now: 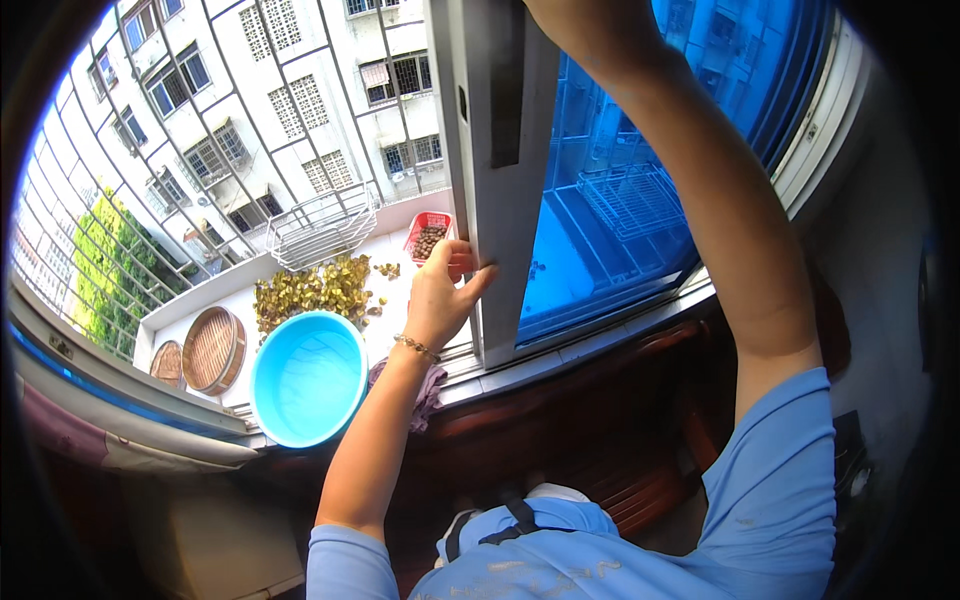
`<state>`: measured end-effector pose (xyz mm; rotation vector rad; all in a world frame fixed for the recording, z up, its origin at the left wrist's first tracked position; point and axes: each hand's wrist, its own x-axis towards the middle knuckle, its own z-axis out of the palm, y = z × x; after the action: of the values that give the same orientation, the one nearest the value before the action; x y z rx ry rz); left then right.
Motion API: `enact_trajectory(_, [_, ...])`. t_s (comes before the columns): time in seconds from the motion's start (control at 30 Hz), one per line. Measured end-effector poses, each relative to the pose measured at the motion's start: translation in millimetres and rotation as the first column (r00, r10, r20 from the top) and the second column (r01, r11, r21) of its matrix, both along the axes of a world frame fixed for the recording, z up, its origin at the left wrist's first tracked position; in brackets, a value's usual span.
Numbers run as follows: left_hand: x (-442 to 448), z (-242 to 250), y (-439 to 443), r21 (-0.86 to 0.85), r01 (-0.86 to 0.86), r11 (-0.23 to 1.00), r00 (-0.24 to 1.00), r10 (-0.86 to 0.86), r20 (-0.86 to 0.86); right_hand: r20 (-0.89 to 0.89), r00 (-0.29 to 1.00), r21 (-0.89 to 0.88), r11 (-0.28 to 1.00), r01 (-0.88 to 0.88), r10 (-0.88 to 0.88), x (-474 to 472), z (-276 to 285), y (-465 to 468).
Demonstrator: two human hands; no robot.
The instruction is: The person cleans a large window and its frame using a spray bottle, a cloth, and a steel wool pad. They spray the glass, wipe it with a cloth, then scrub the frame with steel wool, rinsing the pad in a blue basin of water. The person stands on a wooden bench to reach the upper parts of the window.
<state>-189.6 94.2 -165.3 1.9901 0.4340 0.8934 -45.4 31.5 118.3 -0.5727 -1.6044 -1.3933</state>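
My left hand, with a bead bracelet at the wrist, is at the edge of a grey metal sliding window frame. Its thumb lies on the near face, and the fingers curl around the outer edge. My right arm reaches up across the blue-tinted glass pane. Only the lower part of my right hand shows, near the upper part of the frame; its fingers are cut off by the top of the view. A light blue plastic basin stands on the sill below left, holding what looks like clear water.
Beyond the opening, yellow-brown dried pieces are spread on the white ledge. A red plastic basket holds brown nuts or seeds. Woven bamboo trays, a wire rack and a purple cloth are nearby. Dark wooden furniture stands below.
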Motion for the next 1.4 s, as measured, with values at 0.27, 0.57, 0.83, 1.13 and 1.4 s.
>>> enact_trajectory(0.27, [-83, -77, -49, -0.772, 0.170, 0.613, 0.974, 0.013, 0.225, -0.164, 0.935, -0.577, 0.799, 0.167, -0.314, -36, -169, -45])
enact_trajectory(0.57, [-86, -173, -109, -0.897, 0.434, -0.078, 0.826, 0.432, 0.362, -0.042, 0.902, -0.988, -0.118, -0.102, -0.429, -119, -376, -79])
enact_trajectory(0.83, [-5, -251, -63, -0.769, -0.489, 0.413, 0.756, 0.641, -0.136, -0.102, 0.795, -0.608, 0.670, 0.426, -0.598, -40, -256, -82])
enact_trajectory(1.13, [36, -307, -62, -0.731, -0.592, 0.340, 0.745, 0.578, -0.334, 0.033, 0.797, -0.706, 0.551, 0.445, -0.602, -13, -282, -47])
enact_trajectory(1.4, [35, -210, -89, -0.633, -0.378, 0.676, 0.716, 0.646, 0.262, -0.021, 0.813, -0.715, 0.577, 0.394, -0.581, -18, -287, -37])
